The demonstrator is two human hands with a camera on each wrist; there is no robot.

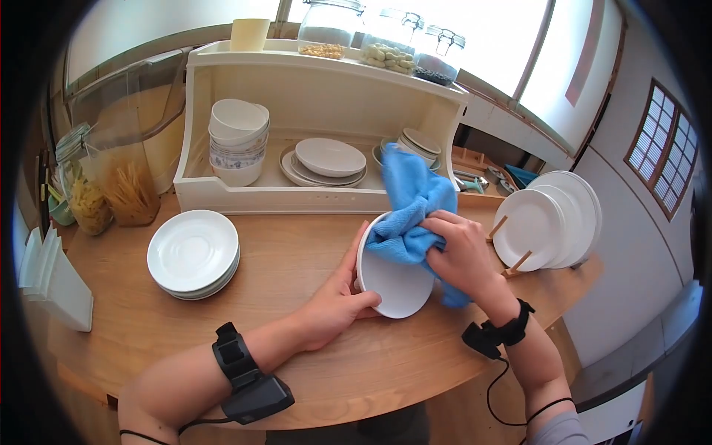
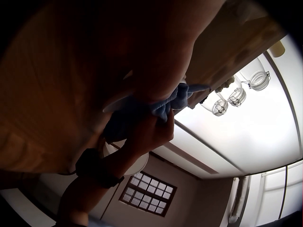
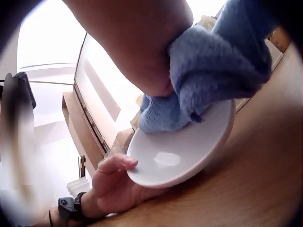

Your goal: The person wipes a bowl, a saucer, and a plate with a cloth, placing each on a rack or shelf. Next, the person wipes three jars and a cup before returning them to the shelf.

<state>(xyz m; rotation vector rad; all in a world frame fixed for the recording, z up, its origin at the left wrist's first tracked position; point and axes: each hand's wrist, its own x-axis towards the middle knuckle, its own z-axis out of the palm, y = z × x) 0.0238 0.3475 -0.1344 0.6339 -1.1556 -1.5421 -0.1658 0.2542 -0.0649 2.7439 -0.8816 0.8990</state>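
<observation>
A shallow white bowl (image 1: 398,285) is tilted up over the table, its inside turned toward the right hand. My left hand (image 1: 339,300) grips its left side, thumb over the rim and fingers behind. In the right wrist view the left thumb lies on the rim of the bowl (image 3: 177,158). Bunched in my right hand (image 1: 466,256) is a blue cloth (image 1: 415,196), pressed against the upper inside of the bowl. Loose ends of the cloth hang above and below that hand. The left wrist view is dark, with the cloth (image 2: 165,106) partly hidden.
A stack of white plates (image 1: 193,252) sits at the left of the wooden table (image 1: 297,386). More plates (image 1: 530,226) stand upright in a wooden rack at the right. Behind is a cream shelf (image 1: 297,200) holding bowls (image 1: 237,141) and plates, with glass jars (image 1: 326,33) on top.
</observation>
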